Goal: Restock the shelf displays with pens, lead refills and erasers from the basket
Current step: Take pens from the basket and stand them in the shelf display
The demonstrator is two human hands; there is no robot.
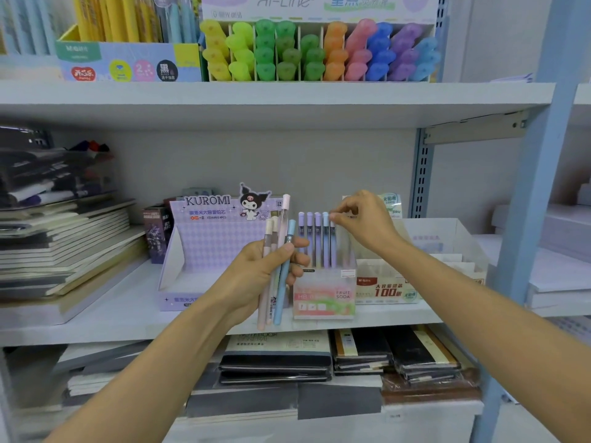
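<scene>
Head view. The left hand [256,276] grips a bundle of slim lead refill tubes [277,282], pink and blue, held upright. The right hand [367,225] pinches the cap of the rightmost tube [333,243] in a row of purple and blue tubes standing in the Fruit Soda display box [324,297], just right of the left hand. Behind the left hand stands a Kuromi display box [217,238]. Below the right wrist is a white refill box [387,290]. Stacked notebooks [64,244] lie far left of the left hand; coloured highlighters [319,52] fill the shelf above both hands.
</scene>
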